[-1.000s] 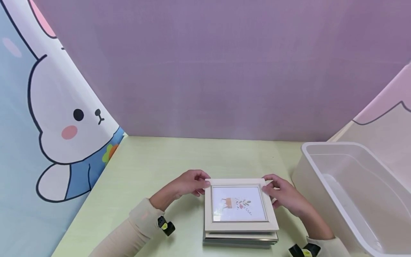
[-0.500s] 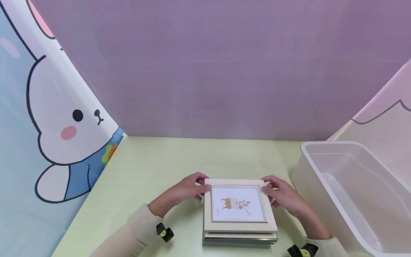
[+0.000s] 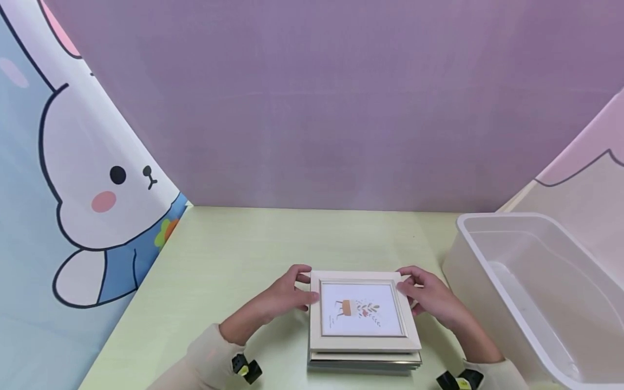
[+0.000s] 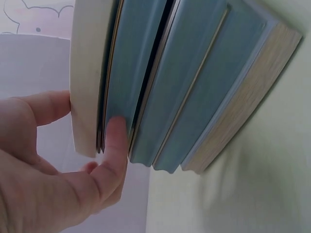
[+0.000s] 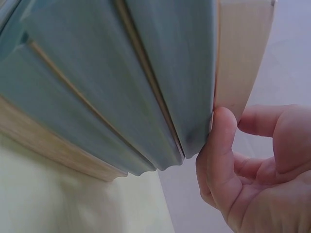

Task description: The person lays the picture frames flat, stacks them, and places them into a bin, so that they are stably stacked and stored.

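Observation:
A white picture frame [image 3: 363, 344] with a potted-plant print lies on top of a stack of several frames in the head view. My left hand [image 3: 283, 298] grips its left side near the far corner, thumb on the front border. In the left wrist view, one fingertip [image 4: 116, 127] presses the side of the blue-green frame [image 4: 133, 58] just below. At the far right corner, my right hand [image 3: 431, 298] pinches the white frame between thumb and fingers. The right wrist view shows a fingertip [image 5: 223, 116] at the seam beneath the white frame [image 5: 243, 53]. A wood-toned frame [image 5: 58, 145] forms the bottom.
A large white plastic bin [image 3: 487, 276] stands on the right, close beside my right forearm. The pale green table [image 3: 234, 238] ends at a purple backdrop [image 3: 322, 108]. A rabbit-print cloth [image 3: 112, 216] hangs along the left. Both wrists carry small black devices [image 3: 247, 369].
My left hand has slid slightly toward me along the white frame's left side, its thumb now lower on the border. The right hand and the stack have barely moved.

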`<move>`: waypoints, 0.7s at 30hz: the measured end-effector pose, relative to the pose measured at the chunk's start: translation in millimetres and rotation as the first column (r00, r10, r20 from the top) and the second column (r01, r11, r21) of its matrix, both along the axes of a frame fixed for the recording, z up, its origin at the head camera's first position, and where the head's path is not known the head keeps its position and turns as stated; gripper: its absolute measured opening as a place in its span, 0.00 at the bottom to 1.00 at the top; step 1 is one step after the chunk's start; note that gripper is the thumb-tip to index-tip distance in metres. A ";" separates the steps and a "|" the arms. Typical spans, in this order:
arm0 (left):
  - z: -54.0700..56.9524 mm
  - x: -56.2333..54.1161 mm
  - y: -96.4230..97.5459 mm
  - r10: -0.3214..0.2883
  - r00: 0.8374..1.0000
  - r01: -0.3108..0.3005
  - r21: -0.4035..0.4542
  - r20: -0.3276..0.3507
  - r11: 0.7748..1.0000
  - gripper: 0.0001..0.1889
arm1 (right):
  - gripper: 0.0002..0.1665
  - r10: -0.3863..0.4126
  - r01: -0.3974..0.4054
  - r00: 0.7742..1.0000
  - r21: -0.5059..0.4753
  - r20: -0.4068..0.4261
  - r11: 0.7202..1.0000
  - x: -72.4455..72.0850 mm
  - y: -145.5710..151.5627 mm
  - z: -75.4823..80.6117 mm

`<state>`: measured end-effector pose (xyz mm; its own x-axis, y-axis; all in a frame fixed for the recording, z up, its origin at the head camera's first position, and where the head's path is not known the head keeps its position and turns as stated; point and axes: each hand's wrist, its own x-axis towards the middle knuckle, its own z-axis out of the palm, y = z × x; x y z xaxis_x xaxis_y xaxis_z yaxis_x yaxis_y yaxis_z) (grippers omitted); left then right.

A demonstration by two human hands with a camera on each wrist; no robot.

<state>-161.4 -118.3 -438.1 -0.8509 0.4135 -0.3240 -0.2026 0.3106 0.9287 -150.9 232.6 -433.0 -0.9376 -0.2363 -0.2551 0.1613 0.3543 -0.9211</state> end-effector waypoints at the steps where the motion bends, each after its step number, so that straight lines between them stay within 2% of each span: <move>1: 0.6 2.1 -0.2 0.001 1.000 -0.001 -0.004 0.004 1.000 0.42 | 0.25 0.001 -0.001 1.000 0.000 -0.001 1.000 -0.3 0.2 -0.2; 6: 3.0 13.0 -0.7 -0.010 1.000 0.010 0.002 0.011 1.000 0.46 | 0.25 0.003 -0.003 1.000 -0.001 -0.009 1.000 -0.7 0.8 -0.6; 12: 4.7 24.5 -0.6 -0.012 1.000 0.012 -0.005 -0.012 1.000 0.49 | 0.25 0.006 -0.006 1.000 0.001 -0.010 1.000 -0.5 1.1 -0.2; 21: 6.9 30.3 -3.8 -0.020 1.000 0.019 0.045 0.012 0.999 0.48 | 0.25 -0.005 0.005 1.000 0.032 0.002 0.999 -1.2 1.3 2.0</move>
<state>-131.2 -122.1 -431.2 -0.8386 0.4443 -0.3152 -0.2086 0.2727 0.9392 -152.1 233.9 -431.0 -0.9382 -0.2236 -0.2641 0.1647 0.3827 -0.9091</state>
